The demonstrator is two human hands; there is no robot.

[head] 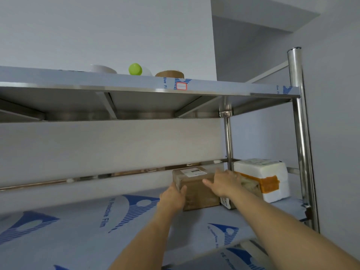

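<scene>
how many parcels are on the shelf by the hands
3: a brown cardboard box between the left hand and right hand, a wrapped parcel partly behind that hand, a white foam box at the far right. More may hide behind them.

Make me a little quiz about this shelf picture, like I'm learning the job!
1. True or false: the left hand and right hand both touch the brown box.
2. What colour is the tape on the white box? A orange, B green, C blue.
3. Fill in: the green cap sits on the ___ shelf.
Key: 1 true; 2 A; 3 top.
</scene>
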